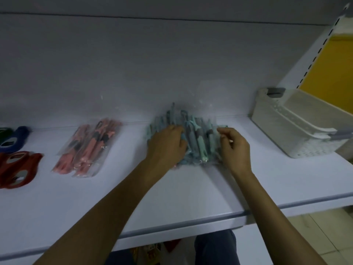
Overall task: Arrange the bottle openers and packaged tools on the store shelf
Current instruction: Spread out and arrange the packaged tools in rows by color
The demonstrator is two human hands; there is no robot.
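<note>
A pile of teal and grey packaged tools in clear plastic lies against the shelf's back wall. My left hand rests on the pile's left side, fingers curled over the packs. My right hand is at the pile's right edge, its fingertips pinching the plastic there. A stack of pink packaged tools lies further left. At the far left edge sit red bottle openers and a blue bottle opener, with a green one partly cut off.
The white shelf has a rounded front edge. White plastic baskets, nested, stand at the right against the back wall. A slotted upright and a yellow panel rise at the far right. Below the shelf my legs show.
</note>
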